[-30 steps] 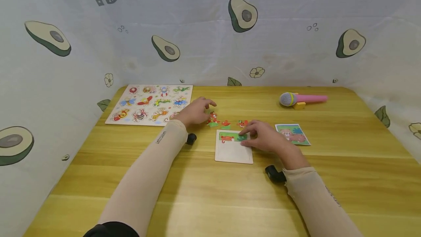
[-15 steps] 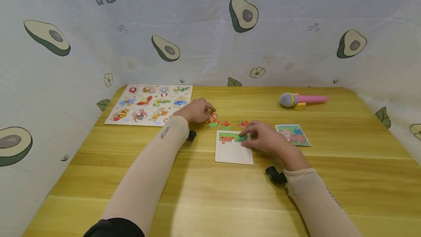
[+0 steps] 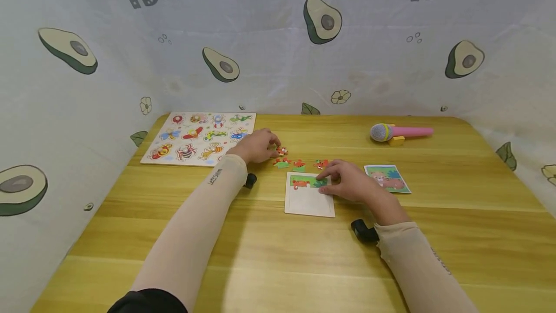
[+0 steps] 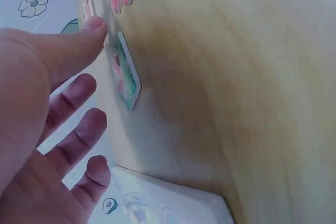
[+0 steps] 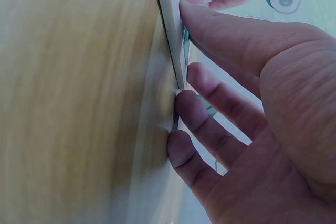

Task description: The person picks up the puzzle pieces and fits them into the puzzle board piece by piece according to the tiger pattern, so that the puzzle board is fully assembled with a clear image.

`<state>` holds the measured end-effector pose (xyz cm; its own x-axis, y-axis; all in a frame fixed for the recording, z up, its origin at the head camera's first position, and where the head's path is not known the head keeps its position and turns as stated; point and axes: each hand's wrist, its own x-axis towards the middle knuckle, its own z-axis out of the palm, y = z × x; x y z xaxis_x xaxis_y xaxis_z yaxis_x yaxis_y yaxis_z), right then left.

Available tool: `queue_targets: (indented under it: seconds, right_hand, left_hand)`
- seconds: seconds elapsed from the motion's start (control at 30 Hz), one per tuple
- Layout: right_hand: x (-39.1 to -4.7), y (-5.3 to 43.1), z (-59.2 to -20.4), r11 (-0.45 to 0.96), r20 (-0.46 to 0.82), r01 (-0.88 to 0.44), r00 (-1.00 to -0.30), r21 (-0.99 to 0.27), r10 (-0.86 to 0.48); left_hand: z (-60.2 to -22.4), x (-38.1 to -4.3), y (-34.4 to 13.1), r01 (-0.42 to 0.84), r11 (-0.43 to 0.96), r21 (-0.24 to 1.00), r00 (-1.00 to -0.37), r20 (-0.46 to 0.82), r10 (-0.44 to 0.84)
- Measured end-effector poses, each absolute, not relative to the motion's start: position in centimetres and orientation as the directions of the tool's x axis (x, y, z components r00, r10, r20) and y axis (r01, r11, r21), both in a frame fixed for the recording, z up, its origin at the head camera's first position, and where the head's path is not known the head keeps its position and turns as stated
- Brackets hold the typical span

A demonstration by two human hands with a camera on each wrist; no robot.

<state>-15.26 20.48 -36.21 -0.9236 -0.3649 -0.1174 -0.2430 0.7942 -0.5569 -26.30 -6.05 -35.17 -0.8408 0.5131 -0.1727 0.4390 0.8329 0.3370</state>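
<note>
My left hand point(image 3: 255, 146) pinches a small orange puzzle piece point(image 3: 282, 150) with an animal's face between thumb and forefinger; its other fingers are spread in the left wrist view. Just below lie more red-and-green puzzle pieces point(image 3: 298, 164) on the table. My right hand point(image 3: 349, 181) rests on the right side of a square white puzzle board point(image 3: 308, 203), its thumb point(image 5: 197, 3) on the top face and other fingertips along the edge. A strip of joined pieces point(image 3: 299, 182), green with an orange animal body, fills the board's upper part; the lower part is bare.
An insect knob-puzzle board point(image 3: 200, 139) lies at the back left, under the left forearm's side. Right of the right hand is a picture card point(image 3: 387, 177) with a bear. A pink toy microphone point(image 3: 404, 131) rests on a yellow block point(image 3: 396, 140) at the back right.
The left fingers have come down onto the pieces and now hold the animal-face piece, which stands slightly apart from the one below it. The right hand and the square board have stayed put.
</note>
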Motion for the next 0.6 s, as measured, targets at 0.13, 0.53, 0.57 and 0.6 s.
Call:
queue_targets:
  seconds: [0.13, 0.53, 0.57, 0.6]
  right_hand:
    - [-15.2, 20.5, -36.2, 0.794, -0.116, -0.242, -0.924, -0.558, -0.363]
    - [-15.3, 20.4, -36.3, 0.791, -0.117, -0.246, -0.922, -0.56, -0.37]
    - [-15.3, 20.4, -36.3, 0.79, -0.115, -0.25, -0.921, -0.559, -0.373]
    - [-15.3, 20.4, -36.3, 0.791, -0.115, -0.249, -0.921, -0.559, -0.371]
  left_hand:
    - [-34.9, -25.9, -6.1, 0.427, 0.824, 0.373, -0.846, -0.156, 0.51]
    - [-34.5, -23.6, -6.5, 0.441, 0.742, 0.505, -0.829, -0.087, 0.552]
    - [-34.5, -23.4, -6.5, 0.451, 0.73, 0.514, -0.823, -0.078, 0.563]
    - [-34.5, -23.1, -6.5, 0.455, 0.721, 0.523, -0.818, -0.073, 0.57]
